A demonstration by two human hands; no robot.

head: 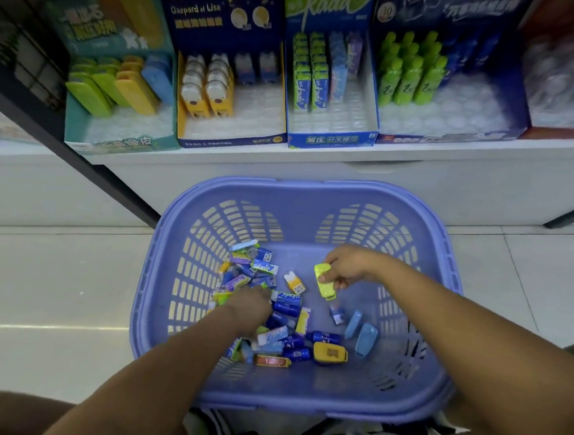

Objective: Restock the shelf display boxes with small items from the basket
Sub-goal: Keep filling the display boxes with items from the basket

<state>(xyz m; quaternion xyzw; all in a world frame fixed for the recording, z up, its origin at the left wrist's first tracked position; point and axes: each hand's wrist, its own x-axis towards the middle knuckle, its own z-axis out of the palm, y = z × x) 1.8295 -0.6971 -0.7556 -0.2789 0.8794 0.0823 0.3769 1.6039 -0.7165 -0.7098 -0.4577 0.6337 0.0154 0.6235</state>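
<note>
Basket (pixel 302 186): lilac plastic with slotted walls. It stands on the tiled floor (pixel 51 267) just near of the shelf (pixel 420 166), and both my forearms reach into it.
Right hand (pixel 347 266): in the far right of the basket. Thumb and fingers pinch a lime case (pixel 323 282) at its far end. The case is tilted, with its near end pointing down. I cannot tell whether it touches the basket floor.
Left hand (pixel 253 304): back up, pushed into the pile (pixel 285 306) on the basket's left side. The fingertips are hidden among the packs, so I cannot tell whether it is gripping anything.
Pile: mostly small blue, white and green packs, heaped from far left to near centre.
Strays: a white-and-orange piece (pixel 294 282) lies just left of the lime case. A yellow case (pixel 330 353) lies at the near edge of the pile. Two light-blue cases (pixel 365 338) lie side by side to the right, apart from the pile.
Teal box (pixel 119 142): far left on the shelf. It holds green, yellow and blue cases in its back half.
Navy box (pixel 230 140): right of the teal box. It holds bear-shaped pieces, yellow ones on the left and blue ones behind on the right.
Kada box (pixel 331 140): rows of green and blue packs at the back.
Blue box (pixel 457 136): furthest right of the four. Green bottles stand in its back left.
</note>
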